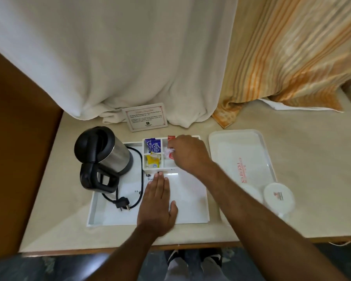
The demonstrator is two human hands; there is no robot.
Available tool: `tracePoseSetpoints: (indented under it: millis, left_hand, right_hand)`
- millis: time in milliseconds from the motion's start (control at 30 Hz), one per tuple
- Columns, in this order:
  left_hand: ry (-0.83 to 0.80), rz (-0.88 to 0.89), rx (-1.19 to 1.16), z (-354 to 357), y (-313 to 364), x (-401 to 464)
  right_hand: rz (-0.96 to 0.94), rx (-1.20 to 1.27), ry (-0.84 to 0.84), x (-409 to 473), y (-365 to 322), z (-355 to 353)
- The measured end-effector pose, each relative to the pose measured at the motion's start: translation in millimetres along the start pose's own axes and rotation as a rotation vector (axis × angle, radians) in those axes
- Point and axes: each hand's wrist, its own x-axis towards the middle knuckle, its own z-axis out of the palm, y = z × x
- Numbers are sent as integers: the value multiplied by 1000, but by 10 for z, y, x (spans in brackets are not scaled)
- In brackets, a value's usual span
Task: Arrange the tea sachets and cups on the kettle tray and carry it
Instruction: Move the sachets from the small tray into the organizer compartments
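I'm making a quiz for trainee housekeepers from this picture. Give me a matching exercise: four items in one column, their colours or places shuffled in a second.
Items:
1. kettle
2. sachets in the back-left compartment
3. sachet in the compartment in front of those
4. spare tray

Descriptions:
A. yellow
B. right of the kettle tray, on the counter
C. blue
D. steel and black, on the kettle tray's left side

Pairs: 1-D, 2-C, 3-A, 4-B

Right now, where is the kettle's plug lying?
The plug lies on the white kettle tray, near its front left, just below the kettle and left of the flat left hand.
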Motion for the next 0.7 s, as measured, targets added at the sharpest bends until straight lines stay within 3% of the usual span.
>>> tracePoseSetpoints:
  millis: [67,167,300,433,500,567,633,700]
  left_hand:
    - [-7,0,-4,-2,11,5]
    - [-18,-9,-6,4,4,16]
    - [-26,-21,-2,16,5,11]
    - [-31,-31,-2,31,-3,3]
    - [-42,-34,1,37,-9,3]
    - [-54,-36,-6,36,-12,-4]
    - [-63,-40,-8,25,-7,-10]
    - [-64,-39,-9,18,3,-5]
  right_hand:
    - [-16,-187,-20,48,-81,226]
    - [-26,-256,-2,53,-115,417]
    - [15,-48,111,-13,-34,446]
    - [259,58,358,-293,297,184]
    - [422,13,233,-463,579,55]
    - [536,-54,-79,-590,775,-18]
    - [540,-64,-326,-655,852,-11]
    - [517,-5,-396,-664,890,9]
